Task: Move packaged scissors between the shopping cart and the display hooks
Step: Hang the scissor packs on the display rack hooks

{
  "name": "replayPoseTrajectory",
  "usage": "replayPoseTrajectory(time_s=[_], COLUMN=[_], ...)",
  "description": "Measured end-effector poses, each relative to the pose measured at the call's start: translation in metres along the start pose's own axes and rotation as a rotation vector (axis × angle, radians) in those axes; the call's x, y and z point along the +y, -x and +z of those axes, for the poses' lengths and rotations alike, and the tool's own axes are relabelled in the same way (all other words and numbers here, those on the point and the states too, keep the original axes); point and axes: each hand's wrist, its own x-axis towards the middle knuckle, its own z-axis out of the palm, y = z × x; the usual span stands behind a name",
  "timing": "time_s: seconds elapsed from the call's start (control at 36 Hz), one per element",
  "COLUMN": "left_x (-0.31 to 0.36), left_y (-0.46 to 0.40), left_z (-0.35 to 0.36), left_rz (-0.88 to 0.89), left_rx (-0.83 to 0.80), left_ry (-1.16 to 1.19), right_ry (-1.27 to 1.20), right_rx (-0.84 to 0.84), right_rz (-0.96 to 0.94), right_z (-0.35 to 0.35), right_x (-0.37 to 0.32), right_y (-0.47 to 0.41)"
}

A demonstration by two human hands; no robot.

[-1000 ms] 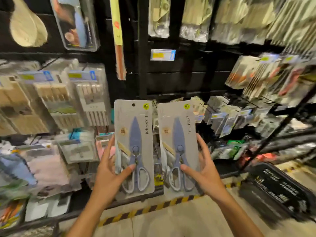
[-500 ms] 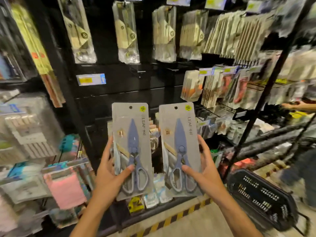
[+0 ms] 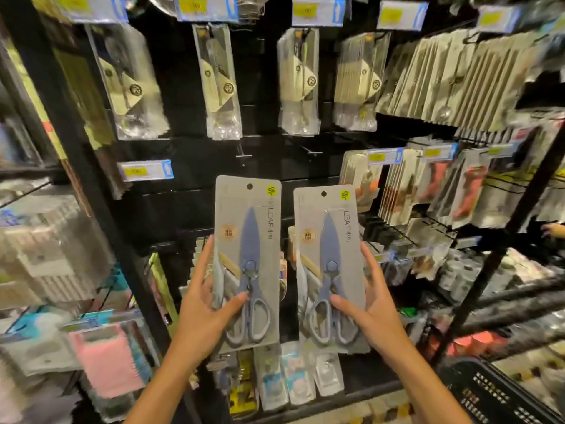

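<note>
I hold two grey cards, each with blue-grey scissors, upright before the black display wall. My left hand [image 3: 203, 313] grips the left scissors pack [image 3: 248, 240], thumb across the handles and fingers up its left edge. My right hand [image 3: 371, 313] grips the right scissors pack [image 3: 330, 240] the same way from its right side. Each card has a hang hole at its top. Two bare display hooks [image 3: 243, 154] [image 3: 315, 153] jut from the wall just above the packs. The black shopping cart [image 3: 501, 390] shows at the lower right.
Clear packs of other scissors [image 3: 218, 81] hang in a row above the bare hooks. Packaged goods crowd hooks to the right [image 3: 440, 191] and left [image 3: 39, 249]. A black upright post [image 3: 501, 246] slants at the right. Small packs [image 3: 293, 377] hang below my hands.
Both packs have risen and come nearer the wall, the left one now slightly higher. My view has tilted up and shifted right, bringing the bare hooks into sight and pushing the cart to the corner.
</note>
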Motion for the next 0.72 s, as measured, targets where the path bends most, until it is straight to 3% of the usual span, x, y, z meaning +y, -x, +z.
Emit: replayPoseTrajectory(time_s=[0.42,0.72], left_x=[-0.031,-0.039], left_y=[-0.095,-0.121], left_z=[0.007,0.024], left_rz=[0.055,0.057], left_rx=[0.017,0.086], left_ry=[0.015,-0.003], right_ry=[0.023,-0.008], right_rx=[0.025,-0.046], right_rz=[0.005,0.02], right_z=[0.001,-0.013], right_x=[0.028,0.046], right_y=[-0.09,-0.142])
